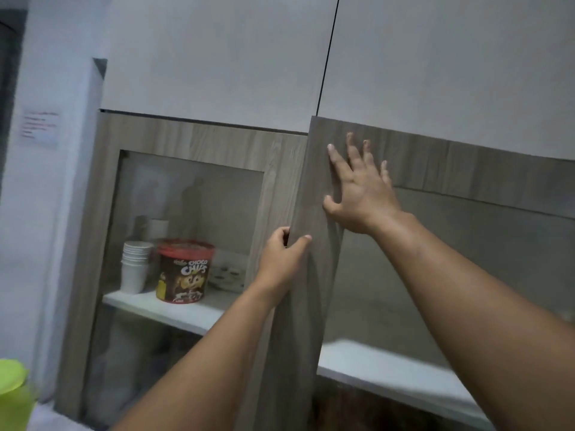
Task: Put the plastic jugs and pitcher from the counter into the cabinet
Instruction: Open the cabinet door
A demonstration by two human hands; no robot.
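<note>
The left hand (284, 253) pinched the edge of the right cabinet door (314, 244) to work it on its hinge — the right hand (361, 188) lay flat and spread, steadying it. A green jug (12, 390) waited at lower left, outside the cabinet.

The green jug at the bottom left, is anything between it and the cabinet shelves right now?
Yes, the cabinet doors. The left door looks shut over the shelf with cups. The right door stands slightly ajar, the left hand gripping its edge and the right hand flat on it. The green jug sits untouched.
</note>
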